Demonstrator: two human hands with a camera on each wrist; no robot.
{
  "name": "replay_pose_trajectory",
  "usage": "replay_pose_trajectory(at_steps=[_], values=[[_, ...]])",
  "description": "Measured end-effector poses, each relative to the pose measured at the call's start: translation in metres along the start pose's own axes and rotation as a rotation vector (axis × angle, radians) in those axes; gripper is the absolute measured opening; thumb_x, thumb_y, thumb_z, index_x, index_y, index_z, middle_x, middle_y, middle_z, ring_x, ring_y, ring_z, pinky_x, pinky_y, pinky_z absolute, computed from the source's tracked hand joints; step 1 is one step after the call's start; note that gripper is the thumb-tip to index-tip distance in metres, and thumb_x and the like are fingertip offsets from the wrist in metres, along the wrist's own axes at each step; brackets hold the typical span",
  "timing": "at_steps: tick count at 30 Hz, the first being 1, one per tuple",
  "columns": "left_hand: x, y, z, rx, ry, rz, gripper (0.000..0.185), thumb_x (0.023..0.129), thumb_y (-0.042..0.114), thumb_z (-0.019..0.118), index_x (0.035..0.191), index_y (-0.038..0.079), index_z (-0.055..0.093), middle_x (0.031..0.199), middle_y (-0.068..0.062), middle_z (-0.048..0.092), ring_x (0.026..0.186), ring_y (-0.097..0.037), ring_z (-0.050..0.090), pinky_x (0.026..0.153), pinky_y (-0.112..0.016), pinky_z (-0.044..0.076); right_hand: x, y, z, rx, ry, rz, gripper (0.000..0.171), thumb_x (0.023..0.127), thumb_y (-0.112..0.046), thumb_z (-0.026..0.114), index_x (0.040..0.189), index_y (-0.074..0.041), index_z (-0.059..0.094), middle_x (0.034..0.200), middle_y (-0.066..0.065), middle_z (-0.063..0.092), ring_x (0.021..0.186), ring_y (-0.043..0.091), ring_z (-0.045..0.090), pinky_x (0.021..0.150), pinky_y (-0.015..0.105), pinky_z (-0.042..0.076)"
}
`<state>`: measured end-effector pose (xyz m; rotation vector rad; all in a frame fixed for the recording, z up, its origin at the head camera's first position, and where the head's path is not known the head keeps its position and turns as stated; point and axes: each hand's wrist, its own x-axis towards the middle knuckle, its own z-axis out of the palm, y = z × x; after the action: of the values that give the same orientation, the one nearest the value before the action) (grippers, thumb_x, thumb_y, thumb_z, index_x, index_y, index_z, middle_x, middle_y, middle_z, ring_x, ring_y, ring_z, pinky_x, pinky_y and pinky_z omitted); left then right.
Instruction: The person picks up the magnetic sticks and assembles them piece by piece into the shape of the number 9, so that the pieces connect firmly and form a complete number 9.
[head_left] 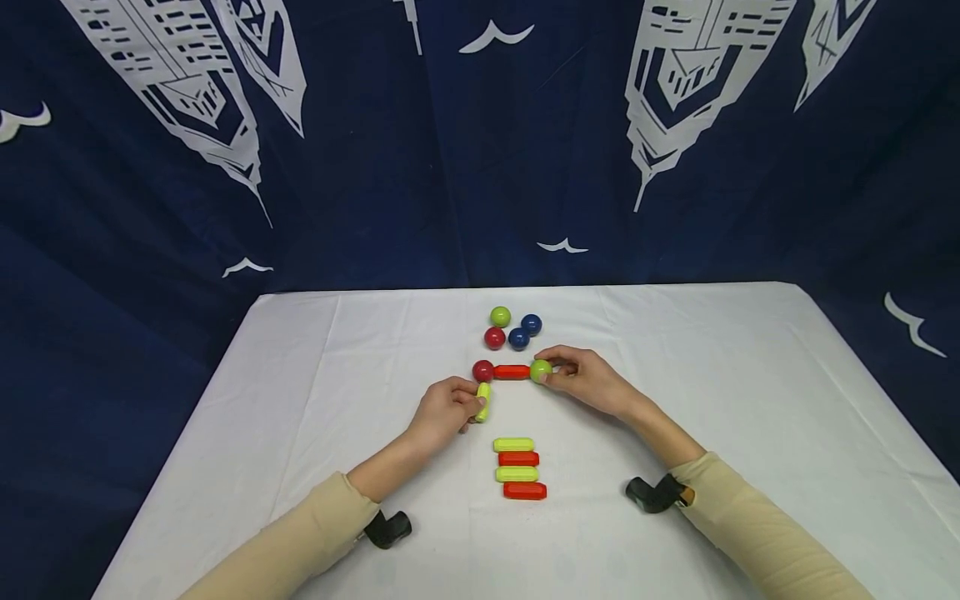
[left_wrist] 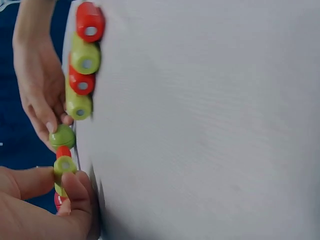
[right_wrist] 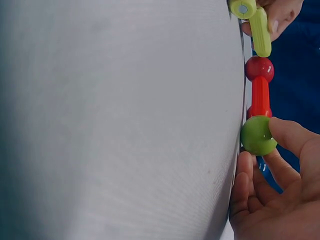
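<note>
My left hand (head_left: 444, 410) pinches a yellow-green rod (head_left: 483, 402) between thumb and fingers, one end right at a red ball (head_left: 483, 371). From that ball a red rod (head_left: 512, 372) runs sideways to a green ball (head_left: 541, 371), the three in one line. My right hand (head_left: 588, 379) holds the green ball between thumb and fingers. In the left wrist view a pale metal disc shows on the near end of the pinched rod (left_wrist: 65, 165). The right wrist view has the green ball (right_wrist: 258, 135) close over the white cloth.
Behind the joined pieces lie a second green ball (head_left: 500, 317), another red ball (head_left: 494, 337) and two blue balls (head_left: 518, 338). Nearer me, yellow-green rods (head_left: 513, 445) and red rods (head_left: 525, 491) lie in an alternating stack of rows. A white cloth (head_left: 360, 350) covers the table; a dark blue curtain hangs behind.
</note>
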<state>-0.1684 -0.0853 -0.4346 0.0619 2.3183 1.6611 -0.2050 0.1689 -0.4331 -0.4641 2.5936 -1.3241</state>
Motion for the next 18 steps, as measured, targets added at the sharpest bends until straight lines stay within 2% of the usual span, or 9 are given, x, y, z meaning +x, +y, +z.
replay_pose_trajectory(at_steps=[2, 5, 11, 18], values=[[0.0014, 0.001, -0.0007, -0.074, 0.009, -0.043, 0.026, 0.093, 0.006, 0.063, 0.115, -0.007, 0.057, 0.082, -0.008, 0.064, 0.062, -0.014, 0.054, 0.06, -0.023, 0.049, 0.0003, 0.0002, 0.0003, 0.002, 0.0, 0.0, 0.034, 0.093, -0.013, 0.067, 0.126, -0.006, 0.064, 0.115, 0.008, 0.065, 0.088, 0.022, 0.052, 0.078, 0.035, 0.045], [0.0026, 0.002, -0.0012, -0.134, 0.015, -0.064, 0.027, 0.093, 0.005, 0.062, 0.116, -0.009, 0.056, 0.081, -0.009, 0.064, 0.062, -0.013, 0.055, 0.061, -0.023, 0.05, 0.0007, 0.0003, 0.0004, 0.008, -0.001, 0.002, 0.034, 0.093, -0.013, 0.067, 0.126, -0.006, 0.064, 0.115, 0.008, 0.065, 0.087, 0.022, 0.053, 0.078, 0.035, 0.045], [0.003, 0.0037, -0.0024, -0.175, 0.006, -0.063, 0.025, 0.094, 0.004, 0.062, 0.115, -0.009, 0.056, 0.083, -0.01, 0.065, 0.064, -0.013, 0.058, 0.063, -0.023, 0.052, 0.0012, 0.0007, -0.0011, 0.024, -0.003, 0.026, 0.034, 0.093, -0.014, 0.067, 0.126, -0.007, 0.064, 0.116, 0.01, 0.065, 0.085, 0.022, 0.053, 0.079, 0.035, 0.045], [0.0024, 0.0047, -0.006, -0.173, 0.005, -0.044, 0.024, 0.095, 0.002, 0.06, 0.115, -0.01, 0.057, 0.088, -0.014, 0.064, 0.068, -0.015, 0.061, 0.068, -0.028, 0.055, 0.003, 0.0037, -0.0033, 0.041, -0.001, 0.043, 0.034, 0.093, -0.014, 0.067, 0.127, -0.008, 0.063, 0.119, 0.011, 0.064, 0.087, 0.023, 0.055, 0.083, 0.036, 0.046]])
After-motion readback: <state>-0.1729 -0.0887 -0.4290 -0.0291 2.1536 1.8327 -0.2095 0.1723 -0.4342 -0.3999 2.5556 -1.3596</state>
